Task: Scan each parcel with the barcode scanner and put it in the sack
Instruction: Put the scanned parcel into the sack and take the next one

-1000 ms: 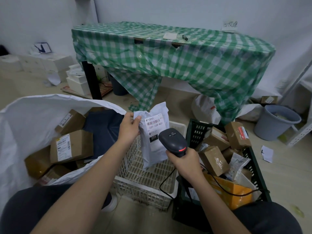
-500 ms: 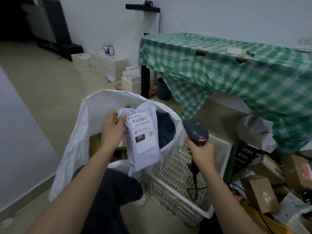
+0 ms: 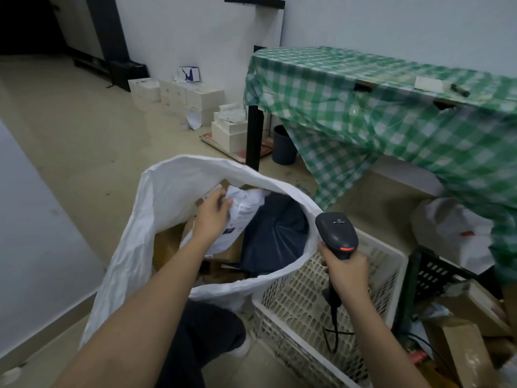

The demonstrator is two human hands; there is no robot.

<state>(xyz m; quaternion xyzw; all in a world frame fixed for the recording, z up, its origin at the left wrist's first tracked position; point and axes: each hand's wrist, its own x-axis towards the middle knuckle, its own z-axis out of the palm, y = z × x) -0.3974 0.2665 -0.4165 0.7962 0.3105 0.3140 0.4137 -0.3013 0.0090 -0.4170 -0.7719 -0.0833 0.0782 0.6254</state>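
A person's left hand (image 3: 211, 217) reaches into an open white sack (image 3: 156, 208) at 9 o'clock of centre, its grip curled round the top edge of a white parcel (image 3: 240, 217) that lies inside the sack, over brown boxes and beside a dark bag (image 3: 275, 233). At 4 o'clock, the right hand (image 3: 347, 271) grips a black barcode scanner (image 3: 337, 233) firmly by its handle, above a white plastic crate (image 3: 372, 309).
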